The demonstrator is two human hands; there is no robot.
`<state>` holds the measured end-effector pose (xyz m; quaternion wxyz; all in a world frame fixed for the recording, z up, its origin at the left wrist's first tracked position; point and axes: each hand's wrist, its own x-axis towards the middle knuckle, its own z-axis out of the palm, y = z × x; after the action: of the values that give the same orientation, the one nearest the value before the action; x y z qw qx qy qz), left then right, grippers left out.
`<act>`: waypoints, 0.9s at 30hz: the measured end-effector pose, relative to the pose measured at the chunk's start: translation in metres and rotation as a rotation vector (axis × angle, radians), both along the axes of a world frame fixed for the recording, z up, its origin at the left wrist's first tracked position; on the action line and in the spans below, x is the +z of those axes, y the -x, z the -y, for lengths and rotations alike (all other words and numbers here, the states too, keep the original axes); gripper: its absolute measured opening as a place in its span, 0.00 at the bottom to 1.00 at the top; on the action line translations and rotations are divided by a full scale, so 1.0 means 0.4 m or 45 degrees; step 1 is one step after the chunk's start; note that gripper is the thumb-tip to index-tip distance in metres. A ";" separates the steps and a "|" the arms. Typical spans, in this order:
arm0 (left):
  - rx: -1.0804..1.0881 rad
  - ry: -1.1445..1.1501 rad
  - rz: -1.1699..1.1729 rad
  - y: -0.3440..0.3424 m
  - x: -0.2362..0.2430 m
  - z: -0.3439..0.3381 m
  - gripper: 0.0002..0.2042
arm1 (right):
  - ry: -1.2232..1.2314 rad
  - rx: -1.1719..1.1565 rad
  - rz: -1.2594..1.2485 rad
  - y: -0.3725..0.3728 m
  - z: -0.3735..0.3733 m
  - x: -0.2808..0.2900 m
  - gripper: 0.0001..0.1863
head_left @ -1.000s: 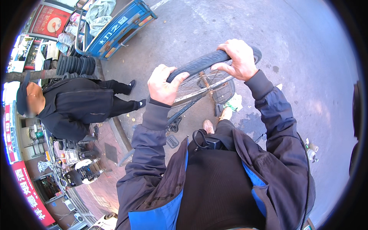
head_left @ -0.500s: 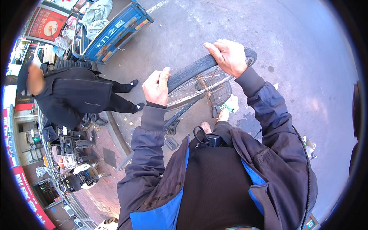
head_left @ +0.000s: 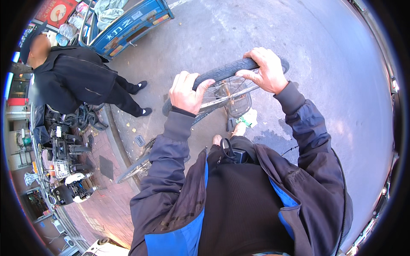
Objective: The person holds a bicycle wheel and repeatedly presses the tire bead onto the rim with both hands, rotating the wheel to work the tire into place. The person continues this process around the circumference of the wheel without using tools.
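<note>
— While a person in a dark jacket (head_left: 72, 81) is seen at upper left, what is gripped at centre?

— A bicycle tyre (head_left: 222, 72) is clasped by the left hand (head_left: 184, 91), then the right hand (head_left: 265, 70), apparently so the wheel is steadied.

Both arms are raised from the lower edge toward the upper middle of the frame, sleeved in dark fabric and bent at the elbows. The left hand (head_left: 185, 93) is seen knuckles-up, fingers curled forward and closed in a grip. The right hand (head_left: 265, 70), higher and further right, is likewise clenched, thumb tucked underneath.
</note>
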<state>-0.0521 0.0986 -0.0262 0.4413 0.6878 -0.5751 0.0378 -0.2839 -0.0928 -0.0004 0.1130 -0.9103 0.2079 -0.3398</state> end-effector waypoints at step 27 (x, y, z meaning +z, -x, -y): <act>-0.160 -0.343 -0.360 0.003 0.074 0.088 0.18 | -0.041 -0.155 -0.185 -0.046 -0.028 0.005 0.33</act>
<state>-0.0535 0.0635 0.0036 0.4233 0.7017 -0.5491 -0.1641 -0.2656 -0.0814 0.0018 0.0912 -0.9163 0.2758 -0.2757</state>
